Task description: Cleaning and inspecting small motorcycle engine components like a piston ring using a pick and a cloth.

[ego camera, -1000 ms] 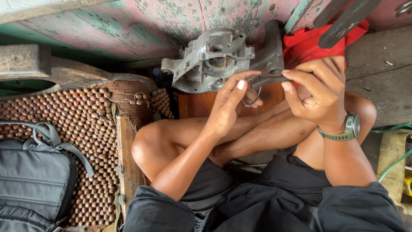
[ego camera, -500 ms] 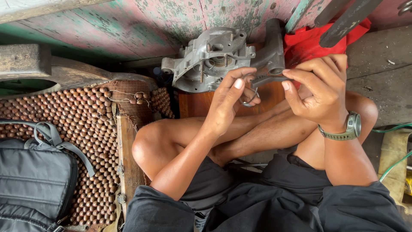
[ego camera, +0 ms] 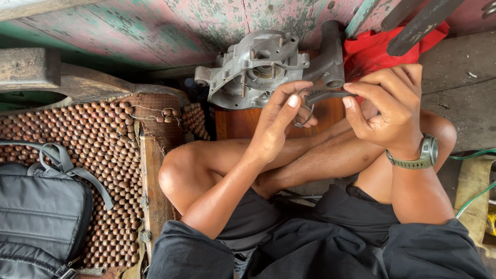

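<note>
I sit cross-legged on the floor. My left hand (ego camera: 279,121) pinches a thin metal ring (ego camera: 305,116) between thumb and fingers. My right hand (ego camera: 385,106), with a green watch on its wrist, grips a small grey metal rod-like part (ego camera: 323,94) whose end meets the ring. Both hands hover just in front of a grey cast-metal engine casing (ego camera: 258,67) that rests on a brown wooden block (ego camera: 237,124) beyond my knees.
A mat of brown wooden beads (ego camera: 88,155) lies at left, with a black bag (ego camera: 41,217) on it. A red cloth (ego camera: 382,46) lies behind the casing. A worn painted wall (ego camera: 170,23) stands ahead. Green cable (ego camera: 473,155) runs at right.
My left hand's fingers have shifted slightly on the ring; both hands stay in nearly the same spot in front of the casing.
</note>
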